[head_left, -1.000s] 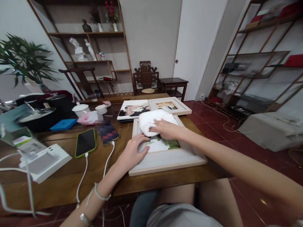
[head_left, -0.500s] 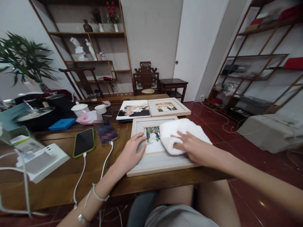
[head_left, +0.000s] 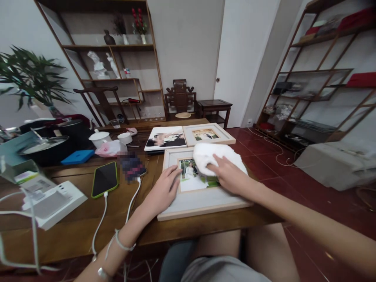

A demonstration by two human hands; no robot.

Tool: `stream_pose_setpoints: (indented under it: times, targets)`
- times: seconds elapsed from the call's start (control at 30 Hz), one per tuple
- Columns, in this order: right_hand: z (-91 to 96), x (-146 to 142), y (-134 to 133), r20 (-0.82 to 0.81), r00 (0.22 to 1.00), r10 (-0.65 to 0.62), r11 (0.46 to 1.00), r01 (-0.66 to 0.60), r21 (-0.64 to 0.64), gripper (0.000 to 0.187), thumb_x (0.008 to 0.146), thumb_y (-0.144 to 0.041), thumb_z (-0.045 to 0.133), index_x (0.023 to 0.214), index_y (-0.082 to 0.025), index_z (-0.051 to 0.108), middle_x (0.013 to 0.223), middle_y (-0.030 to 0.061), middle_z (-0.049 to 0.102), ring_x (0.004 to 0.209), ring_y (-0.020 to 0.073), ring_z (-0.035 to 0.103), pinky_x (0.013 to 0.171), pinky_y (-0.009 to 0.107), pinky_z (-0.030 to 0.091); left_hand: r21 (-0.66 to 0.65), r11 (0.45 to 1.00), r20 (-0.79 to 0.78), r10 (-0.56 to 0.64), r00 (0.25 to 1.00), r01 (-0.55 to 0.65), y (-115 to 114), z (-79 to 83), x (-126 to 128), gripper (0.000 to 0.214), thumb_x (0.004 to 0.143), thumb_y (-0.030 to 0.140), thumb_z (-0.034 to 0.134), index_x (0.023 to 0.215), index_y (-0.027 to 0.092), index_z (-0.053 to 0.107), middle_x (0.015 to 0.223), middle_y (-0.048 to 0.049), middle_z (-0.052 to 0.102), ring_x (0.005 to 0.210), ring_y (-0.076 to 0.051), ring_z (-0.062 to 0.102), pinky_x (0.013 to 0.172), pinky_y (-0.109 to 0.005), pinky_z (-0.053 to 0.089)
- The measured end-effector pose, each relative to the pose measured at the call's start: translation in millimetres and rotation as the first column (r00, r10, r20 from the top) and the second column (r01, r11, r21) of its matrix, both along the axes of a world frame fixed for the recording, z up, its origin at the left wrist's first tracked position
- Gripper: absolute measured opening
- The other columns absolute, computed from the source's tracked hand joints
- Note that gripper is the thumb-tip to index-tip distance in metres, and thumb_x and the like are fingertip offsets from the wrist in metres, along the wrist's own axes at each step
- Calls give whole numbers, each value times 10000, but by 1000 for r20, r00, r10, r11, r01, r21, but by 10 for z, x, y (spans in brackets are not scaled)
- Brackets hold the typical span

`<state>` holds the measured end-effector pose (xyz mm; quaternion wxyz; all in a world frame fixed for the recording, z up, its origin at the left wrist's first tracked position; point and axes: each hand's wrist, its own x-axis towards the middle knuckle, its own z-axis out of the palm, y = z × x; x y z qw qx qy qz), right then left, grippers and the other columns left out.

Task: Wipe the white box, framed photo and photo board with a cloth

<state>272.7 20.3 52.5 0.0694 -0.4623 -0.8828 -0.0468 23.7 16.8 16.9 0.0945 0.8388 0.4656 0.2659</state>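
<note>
Wooden photo frame [head_left: 202,210] lies flat on the table [head_left: 72,235]; the left hand [head_left: 164,188], grasping nothing, rests on its left border, seemingly bracing it while the right hand [head_left: 233,177] clutches a fluffy white cloth [head_left: 210,150] over it. Another frame [head_left: 225,134] sits beyond it.

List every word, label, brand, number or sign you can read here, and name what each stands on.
No text is clear enough to quote.
Open box at the left: its print is too small and blurred to read.
Phone with the green case: dark screen, no text visible.
Picture frame and white cloth: no lettering visible.
</note>
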Motion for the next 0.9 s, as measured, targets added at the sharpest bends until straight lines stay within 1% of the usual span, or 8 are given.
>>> stream_pose_setpoints:
  times: [0.13,0.23,0.33,0.47,0.57,0.63,0.73,0.9]
  targets:
    - [13,-23,499,31,997,-65,997,64,32,618,713,51,354,1296,-120,471,1296,186,496,1251,335,365,964,545,306,-4,1000,24,4,1000,-4,0,4,-6,343,896,268,411,1194,174,552,1322,-144,511,1256,-257,451,1055,-469,350]
    - [2,-88,518,67,998,-7,1000,8,-2,665,674,84,354,1283,-143,492,1404,149,406,1290,362,297,971,594,270,1,1000,35,8,999,-8,1,-1,-1,343,894,270,414,1195,177,549,1318,-142,520,1251,-256,459,1051,-472,354]
    - [4,-141,183,89,992,88,994,-82,-69,678,649,86,369,1264,-163,507,1441,128,362,1301,365,285,975,598,281,16,1000,31,12,999,-12,4,-13,9,340,893,260,415,1196,176,544,1309,-143,528,1243,-253,469,1043,-475,365]
    - [93,-138,-530,21,976,215,952,-205,-226,678,619,55,397,1240,-193,511,1441,121,365,1334,345,246,1005,574,293,14,1000,24,17,1000,-18,3,-17,25,338,893,250,404,1184,157,548,1309,-154,525,1253,-257,458,1050,-470,358]
    - [152,-152,-924,-46,965,257,936,-260,-238,680,615,30,406,1235,-234,502,1463,60,342,1354,304,224,1054,517,275,-1,1000,22,23,999,-23,-1,-6,28,348,894,253,392,1184,143,549,1309,-159,523,1257,-260,452,1058,-466,349]
    - [145,-190,-1015,-62,958,280,932,-287,-221,636,619,10,420,1198,-231,524,1470,48,332,1355,307,220,1072,517,250,4,1000,23,17,1000,-17,-1,-1,24,347,890,242,393,1189,157,547,1311,-151,524,1251,-260,459,1051,-473,358]
    - [63,-240,-877,-65,962,264,941,-271,-200,615,617,4,435,1186,-205,539,1471,75,327,1351,354,205,1059,571,230,6,1000,20,6,1000,-6,5,-6,13,349,885,224,392,1190,159,551,1318,-152,520,1249,-261,461,1048,-474,363]
    - [-92,-182,-166,-45,990,136,987,-140,-79,667,648,56,398,1273,-154,499,1428,136,383,1329,352,263,1043,562,246,-22,999,-7,28,1000,-28,8,-12,11,390,902,269,380,1235,116,513,1346,-168,499,1277,-255,430,1077,-466,327]
